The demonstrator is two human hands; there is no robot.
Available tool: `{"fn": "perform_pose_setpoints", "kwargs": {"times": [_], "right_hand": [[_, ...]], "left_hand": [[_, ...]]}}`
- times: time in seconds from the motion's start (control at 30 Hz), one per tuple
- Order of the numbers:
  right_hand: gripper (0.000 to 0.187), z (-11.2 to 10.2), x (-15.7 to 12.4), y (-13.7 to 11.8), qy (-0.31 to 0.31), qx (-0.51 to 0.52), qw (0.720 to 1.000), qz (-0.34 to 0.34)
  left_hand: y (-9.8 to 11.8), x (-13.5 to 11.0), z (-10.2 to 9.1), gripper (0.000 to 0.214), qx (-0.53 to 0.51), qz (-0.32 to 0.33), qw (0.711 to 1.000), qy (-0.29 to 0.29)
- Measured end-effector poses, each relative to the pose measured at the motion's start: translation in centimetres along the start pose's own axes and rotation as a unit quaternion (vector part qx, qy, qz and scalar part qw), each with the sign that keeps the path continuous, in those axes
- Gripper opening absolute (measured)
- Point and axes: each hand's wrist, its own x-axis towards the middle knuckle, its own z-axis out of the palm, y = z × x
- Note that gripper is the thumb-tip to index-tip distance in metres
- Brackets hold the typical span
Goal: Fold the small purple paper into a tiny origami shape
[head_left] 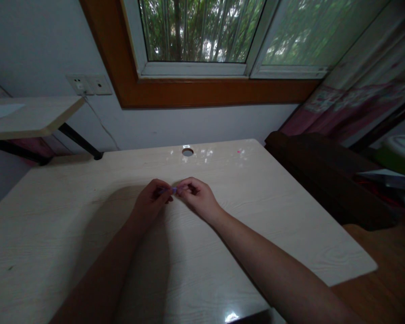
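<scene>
A small purple object [174, 190] shows between my fingertips, just above the pale wood-grain table [243, 252]; most of it is covered, and its kind cannot be made out. My left hand [154, 198] pinches it from the left, fingers curled. From the other side my right hand [195, 195] closes thumb and fingers on it. The two hands almost meet, with both forearms stretched forward over the table.
A round cable hole [187, 152] lies near the table's back edge, with a tiny pink speck [238, 151] to its right. A raised shelf [33, 114] on black legs stands at the left. A dark object [253, 317] juts in at the bottom edge.
</scene>
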Motion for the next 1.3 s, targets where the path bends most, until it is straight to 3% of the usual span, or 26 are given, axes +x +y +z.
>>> {"fn": "perform_pose_setpoints", "kwargs": {"times": [0.3, 0.5, 1.03, 1.2, 1.3], "right_hand": [[0.013, 0.11, 0.02, -0.13, 0.001, 0.008, 1.000, -0.016], [0.023, -0.10, 0.19, 0.58, 0.003, 0.030, 1.000, -0.007], [0.027, -0.13, 0.21, 0.52, 0.000, 0.029, 1.000, -0.010], [0.019, -0.19, 0.07, 0.30, -0.005, -0.012, 0.999, -0.031], [0.013, -0.18, 0.08, -0.20, -0.013, -0.059, 0.994, -0.087]], "left_hand": [[-0.18, 0.00, -0.07, 0.023, 0.004, -0.023, 1.000, 0.008], [-0.54, -0.08, -0.05, 0.021, -0.031, -0.024, 0.999, 0.012], [-0.34, -0.09, 0.10, 0.014, 0.008, -0.013, 1.000, 0.014], [-0.15, 0.16, -0.07, 0.016, 0.022, -0.018, 0.999, 0.036], [-0.17, 0.26, -0.30, 0.016, 0.018, -0.009, 0.999, 0.049]]}}
